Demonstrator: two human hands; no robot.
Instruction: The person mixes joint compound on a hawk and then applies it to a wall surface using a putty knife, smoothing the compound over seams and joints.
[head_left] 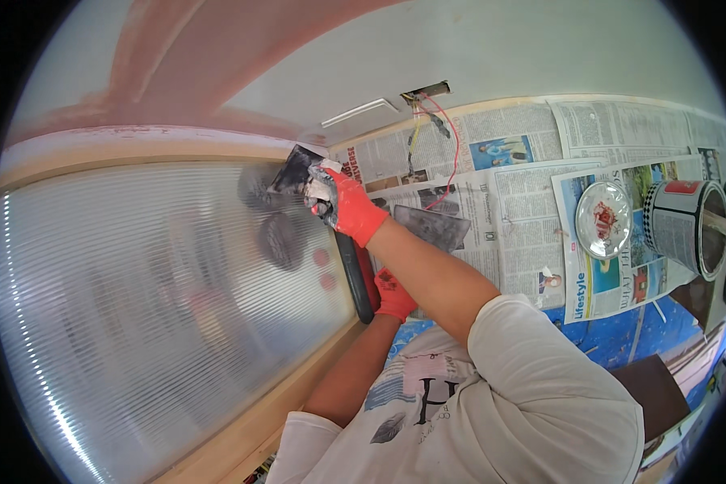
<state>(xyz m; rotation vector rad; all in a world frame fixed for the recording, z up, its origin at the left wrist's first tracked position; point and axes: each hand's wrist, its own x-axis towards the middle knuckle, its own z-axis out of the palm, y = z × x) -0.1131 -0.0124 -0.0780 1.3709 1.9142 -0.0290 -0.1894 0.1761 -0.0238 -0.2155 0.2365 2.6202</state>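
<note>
Stretched up and forward, my right hand [351, 202] in a red glove with dark, smeared fingers is closed round a pale block-like part. A dark flat rectangular piece [298, 168] sticks out past those fingers, close to the ribbed translucent panel [169, 298]; I cannot tell whether it is a blade or an abrasive sheet. Lower down, my left hand [393, 295], also red-gloved, is closed at the side of a long black and red object [358, 278] beside the panel's frame. Its exact kind is unclear, and some left fingers are hidden.
Newspaper [524, 234] covers the surface at right, with a dark grey sheet [431, 228] on it. A round lid [603, 219] with reddish paste lies by an open tin [686, 226]. Wires [456, 133] hang from a slot in the grey surface, which bears reddish streaks [242, 73].
</note>
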